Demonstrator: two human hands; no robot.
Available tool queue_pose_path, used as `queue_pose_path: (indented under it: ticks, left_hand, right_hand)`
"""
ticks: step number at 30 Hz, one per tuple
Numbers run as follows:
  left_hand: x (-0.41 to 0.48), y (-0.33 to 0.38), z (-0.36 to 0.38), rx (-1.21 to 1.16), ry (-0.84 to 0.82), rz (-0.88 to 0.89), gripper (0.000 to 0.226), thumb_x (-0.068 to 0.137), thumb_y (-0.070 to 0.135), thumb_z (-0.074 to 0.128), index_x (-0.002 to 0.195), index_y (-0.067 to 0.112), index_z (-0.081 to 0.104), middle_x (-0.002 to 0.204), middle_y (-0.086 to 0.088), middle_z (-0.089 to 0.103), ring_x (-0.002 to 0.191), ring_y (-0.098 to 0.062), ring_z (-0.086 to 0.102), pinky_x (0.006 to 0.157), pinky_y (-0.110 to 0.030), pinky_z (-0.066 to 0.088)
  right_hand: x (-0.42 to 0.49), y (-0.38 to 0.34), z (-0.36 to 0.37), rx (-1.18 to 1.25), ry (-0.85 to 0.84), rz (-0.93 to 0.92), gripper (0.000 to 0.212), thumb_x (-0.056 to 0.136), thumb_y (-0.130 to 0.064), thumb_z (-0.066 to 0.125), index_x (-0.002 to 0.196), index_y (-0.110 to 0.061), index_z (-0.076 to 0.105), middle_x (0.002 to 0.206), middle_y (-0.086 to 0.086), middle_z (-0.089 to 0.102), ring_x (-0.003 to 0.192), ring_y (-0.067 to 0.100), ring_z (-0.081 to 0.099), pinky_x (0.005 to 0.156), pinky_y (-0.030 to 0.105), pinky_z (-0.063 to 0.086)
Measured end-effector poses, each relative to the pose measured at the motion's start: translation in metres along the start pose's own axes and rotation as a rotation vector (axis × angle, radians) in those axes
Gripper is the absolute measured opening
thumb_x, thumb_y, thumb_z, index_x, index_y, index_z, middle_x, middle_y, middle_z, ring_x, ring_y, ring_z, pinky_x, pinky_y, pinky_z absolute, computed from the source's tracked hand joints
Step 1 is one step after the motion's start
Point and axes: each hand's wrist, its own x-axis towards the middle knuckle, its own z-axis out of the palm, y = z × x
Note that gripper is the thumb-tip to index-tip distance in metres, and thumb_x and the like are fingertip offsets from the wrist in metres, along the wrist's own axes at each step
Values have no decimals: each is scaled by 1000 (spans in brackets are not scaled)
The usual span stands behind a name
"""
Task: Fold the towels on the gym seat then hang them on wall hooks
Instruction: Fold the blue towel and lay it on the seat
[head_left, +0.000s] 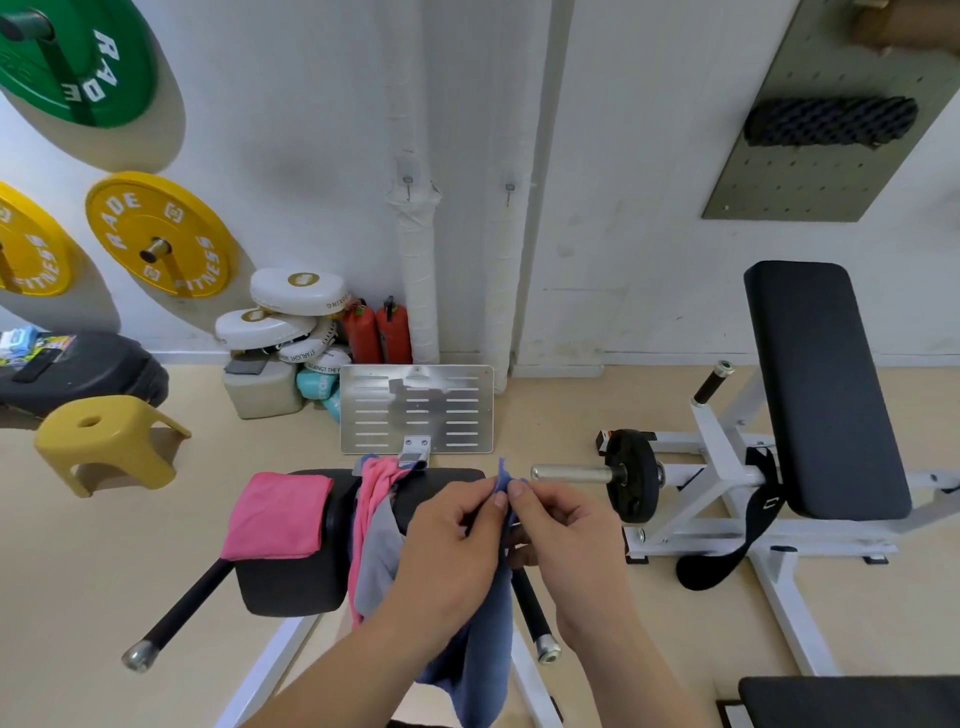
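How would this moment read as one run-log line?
blue towel: held up | left hand, right hand: pinch its top | folded pink towel: on seat | wall hooks: bare

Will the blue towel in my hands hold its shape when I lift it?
Probably not: the blue towel hangs limp below the grip, so it looks floppy. Likely light too, since the left hand and right hand carry it by a pinch alone.
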Motion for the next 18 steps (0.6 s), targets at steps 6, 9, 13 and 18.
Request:
queue_pose_path:
  ticks: [6, 9, 13, 18]
  left_hand:
    - [2, -9, -6, 44, -40, 43, 22, 103, 21, 59, 97, 29, 78, 90, 2, 75, 88, -10, 70, 83, -26, 57]
    - [3, -12, -4, 73, -77, 71, 20, 103, 27, 58, 98, 31, 77, 91, 2, 73, 90, -11, 70, 83, -30, 57]
    - [2, -14, -3, 114, -58, 121, 23, 100, 37, 63, 81, 28, 72, 76, -1, 65, 75, -14, 63, 73, -38, 55]
    - [9, -2, -21, 27, -46, 64, 17, 100, 20, 65, 93, 23, 80, 86, 4, 77, 84, -7, 70, 76, -16, 54]
  right_hand:
    - [-1, 0, 0, -40, 9, -18, 20, 96, -14, 67, 83, -16, 83, 77, 13, 79, 75, 34, 77, 78, 52, 64]
    - [-1, 1, 1, -77, 12, -33, 24, 98, -18, 66, 81, -20, 82, 78, 8, 80, 82, 31, 77, 83, 51, 63]
    - [-2, 1, 0, -171, 16, -73, 27, 98, -16, 60, 79, -15, 80, 72, 9, 74, 76, 36, 68, 76, 49, 61]
    - [-5, -9, -1, -128, -50, -18, 36, 94, -1, 54, 94, -23, 82, 87, 3, 80, 88, 21, 77, 88, 46, 62]
